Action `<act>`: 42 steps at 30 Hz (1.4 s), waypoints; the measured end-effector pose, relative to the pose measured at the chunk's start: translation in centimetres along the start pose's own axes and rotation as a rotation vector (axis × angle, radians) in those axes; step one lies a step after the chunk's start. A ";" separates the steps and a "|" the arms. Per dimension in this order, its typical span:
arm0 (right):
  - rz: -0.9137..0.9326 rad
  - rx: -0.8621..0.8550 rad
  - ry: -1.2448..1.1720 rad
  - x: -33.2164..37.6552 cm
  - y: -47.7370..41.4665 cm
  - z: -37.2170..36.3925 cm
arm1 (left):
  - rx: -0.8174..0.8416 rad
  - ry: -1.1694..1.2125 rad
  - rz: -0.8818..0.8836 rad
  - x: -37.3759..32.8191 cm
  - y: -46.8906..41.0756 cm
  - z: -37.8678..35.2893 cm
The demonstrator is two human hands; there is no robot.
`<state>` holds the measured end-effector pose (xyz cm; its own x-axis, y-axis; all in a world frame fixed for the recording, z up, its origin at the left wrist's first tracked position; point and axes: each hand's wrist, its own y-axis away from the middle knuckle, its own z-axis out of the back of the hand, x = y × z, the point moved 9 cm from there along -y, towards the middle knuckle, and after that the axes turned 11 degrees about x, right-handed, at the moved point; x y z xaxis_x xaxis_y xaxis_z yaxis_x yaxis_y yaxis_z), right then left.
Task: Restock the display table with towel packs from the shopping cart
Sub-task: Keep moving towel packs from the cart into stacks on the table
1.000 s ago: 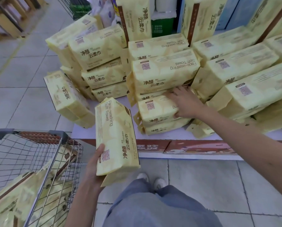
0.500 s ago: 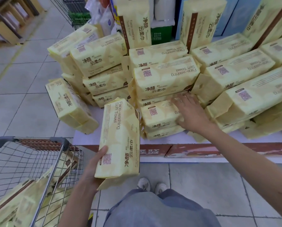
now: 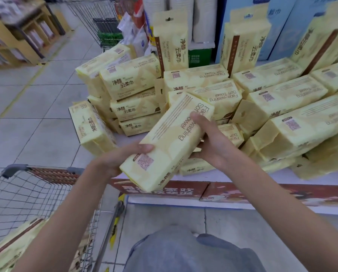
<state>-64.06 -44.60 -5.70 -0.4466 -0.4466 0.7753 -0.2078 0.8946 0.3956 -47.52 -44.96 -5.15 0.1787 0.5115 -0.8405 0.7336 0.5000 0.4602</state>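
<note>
Lifted and tilted over the table [image 3: 242, 178] edge since before: towel pack [image 3: 170, 142], now gripped by left hand [image 3: 113, 163] and right hand [image 3: 209, 146]. Behind, stacked packs [image 3: 282, 107] partly hidden. Left of table, cart [image 3: 32, 193] cut off.

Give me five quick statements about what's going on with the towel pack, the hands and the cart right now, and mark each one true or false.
1. Both hands hold one towel pack. True: the left hand takes its near end, the right hand its far side.
2. The held pack rests flat on the display table. False: it is tilted in the air above the table's front edge.
3. The shopping cart is empty. False: packs lie in it at the lower left.
4. Some packs stand upright behind the stacks. True.
5. The right hand's grip is on a stacked pack. False: it is on the held pack.
</note>
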 end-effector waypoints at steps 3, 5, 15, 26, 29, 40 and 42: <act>0.068 -0.139 -0.190 1.2 0.0 1.8 | -0.042 -0.128 0.005 -2.4 -1.8 0.4; 0.105 -0.212 -0.254 1.9 0.3 3.5 | -0.197 -0.143 -0.058 -3.9 -2.6 1.4; 0.190 -0.518 -0.374 0.9 1.7 10.1 | -0.643 0.296 -0.311 1.4 -4.6 -0.5; 0.100 -0.634 -0.383 0.6 1.2 11.7 | -0.648 -0.308 -0.400 -0.8 -7.2 0.8; 0.082 -0.690 -0.342 0.4 1.4 12.0 | -0.673 -0.312 -0.353 -0.3 -7.3 0.8; 0.053 -0.486 -0.140 1.1 0.8 10.8 | -0.802 -0.278 -0.386 0.2 -5.8 -1.3; 0.022 -0.443 -0.093 1.1 0.8 11.0 | -0.835 -0.275 -0.390 0.4 -5.8 -1.7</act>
<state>-74.28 -44.20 -9.90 -0.5273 -0.4062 0.7462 0.1864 0.8016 0.5681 -52.78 -46.45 -7.65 0.2461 0.0755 -0.9663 0.0898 0.9909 0.1003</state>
